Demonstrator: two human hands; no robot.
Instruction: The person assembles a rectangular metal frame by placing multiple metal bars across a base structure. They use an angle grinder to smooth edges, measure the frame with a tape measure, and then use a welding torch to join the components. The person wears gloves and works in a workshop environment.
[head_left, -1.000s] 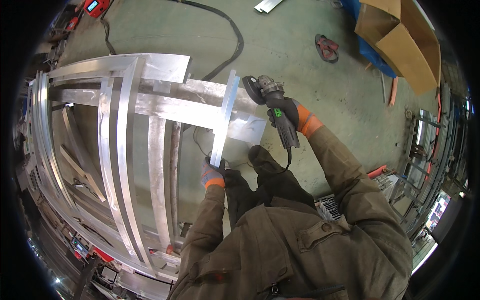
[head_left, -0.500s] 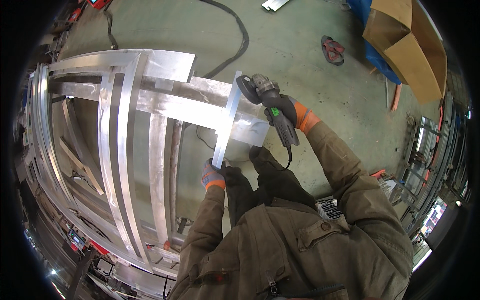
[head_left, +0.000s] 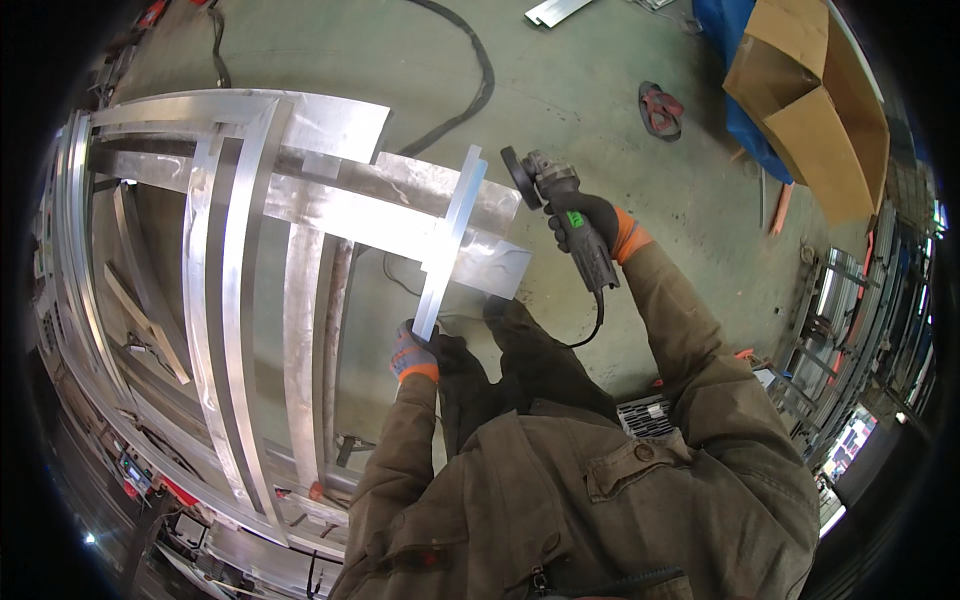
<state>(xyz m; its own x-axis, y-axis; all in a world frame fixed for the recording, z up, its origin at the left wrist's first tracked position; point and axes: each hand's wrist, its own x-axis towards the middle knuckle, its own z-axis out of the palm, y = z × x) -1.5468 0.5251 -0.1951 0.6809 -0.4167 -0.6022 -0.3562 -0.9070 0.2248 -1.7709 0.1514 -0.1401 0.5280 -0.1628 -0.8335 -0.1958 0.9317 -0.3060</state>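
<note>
In a dark glove with an orange cuff, my right hand [head_left: 588, 225] is closed around the body of an angle grinder [head_left: 585, 238]. Its disc [head_left: 519, 177] stands off to the right of a narrow metal bar [head_left: 455, 228], with a gap between them. My left hand [head_left: 415, 352], gloved in grey and orange, grips the near end of that bar. The bar lies crosswise over wide flat metal beams [head_left: 370, 222] belonging to a large metal frame. A black cord [head_left: 598, 315] runs from the grinder's rear toward my legs.
Upright and cross members of the metal frame [head_left: 245, 300] fill the left side. A dark cable [head_left: 485, 75] curves over the green floor. A red and black sandal [head_left: 660, 110] lies ahead right, near an opened cardboard box [head_left: 800, 100]. Metal stock [head_left: 845, 300] lines the right side.
The grinder in my right hand has moved right, away from the bar, so its disc now stands apart from it. My left hand still holds the bar's near end.
</note>
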